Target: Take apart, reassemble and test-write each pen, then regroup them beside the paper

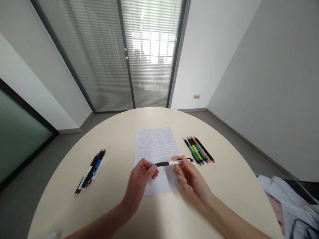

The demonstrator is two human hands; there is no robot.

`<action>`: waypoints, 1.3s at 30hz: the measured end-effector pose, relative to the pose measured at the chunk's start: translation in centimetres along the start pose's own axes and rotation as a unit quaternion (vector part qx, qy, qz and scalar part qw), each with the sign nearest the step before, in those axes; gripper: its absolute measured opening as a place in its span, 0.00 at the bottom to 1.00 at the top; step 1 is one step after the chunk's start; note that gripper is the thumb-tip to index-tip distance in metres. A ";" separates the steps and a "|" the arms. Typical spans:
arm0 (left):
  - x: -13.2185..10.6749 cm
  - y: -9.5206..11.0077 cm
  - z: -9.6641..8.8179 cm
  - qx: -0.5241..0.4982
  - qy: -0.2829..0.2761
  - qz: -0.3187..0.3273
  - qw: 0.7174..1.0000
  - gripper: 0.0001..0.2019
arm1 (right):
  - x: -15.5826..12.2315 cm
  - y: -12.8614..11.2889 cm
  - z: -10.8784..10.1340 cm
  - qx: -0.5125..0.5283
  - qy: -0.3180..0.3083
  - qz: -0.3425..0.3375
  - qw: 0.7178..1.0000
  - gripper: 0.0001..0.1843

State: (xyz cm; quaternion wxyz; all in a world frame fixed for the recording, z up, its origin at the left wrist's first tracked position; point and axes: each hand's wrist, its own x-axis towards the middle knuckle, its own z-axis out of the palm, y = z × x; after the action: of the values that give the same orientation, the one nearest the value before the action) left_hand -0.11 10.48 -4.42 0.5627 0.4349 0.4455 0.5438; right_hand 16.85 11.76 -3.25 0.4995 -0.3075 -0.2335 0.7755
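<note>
A: Hands?
B: Left hand (pixel 139 181) and right hand (pixel 191 181) both grasp one black-and-white pen (pixel 169 163) at its ends, level over the handwritten sheet (pixel 156 152).
A: Nearby?
B: Colored pens (pixel 198 150) lie right of the sheet; dark pens (pixel 92 169) lie toward the tabletop's (pixel 159 118) left edge.

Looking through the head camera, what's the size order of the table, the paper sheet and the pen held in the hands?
Largest to smallest: the round table, the paper sheet, the black-and-white pen.
</note>
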 end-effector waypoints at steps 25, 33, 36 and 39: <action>0.5 -1.3 0.5 -0.240 0.083 -0.098 0.962 0.14 | -0.5 -0.5 -0.5 0.180 -0.046 0.055 0.981 0.26; 0.6 -0.4 0.2 -0.185 0.039 -0.083 0.978 0.14 | 0.3 -2.6 -1.9 -0.126 -0.082 0.131 0.980 0.19; 0.8 -0.1 0.2 -0.161 0.021 -0.080 0.983 0.14 | 0.2 -3.3 -2.2 -0.261 -0.140 0.098 0.950 0.17; 0.8 0.0 0.1 -0.130 0.020 -0.087 0.988 0.17 | 0.4 -4.9 -3.3 -0.384 -0.112 0.014 0.917 0.22</action>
State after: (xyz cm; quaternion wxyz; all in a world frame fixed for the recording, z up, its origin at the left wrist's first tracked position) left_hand -0.01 11.31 -4.46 0.6504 0.3072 0.4183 0.5547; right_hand 22.15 14.21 -2.36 0.3028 -0.3903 -0.5628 0.6627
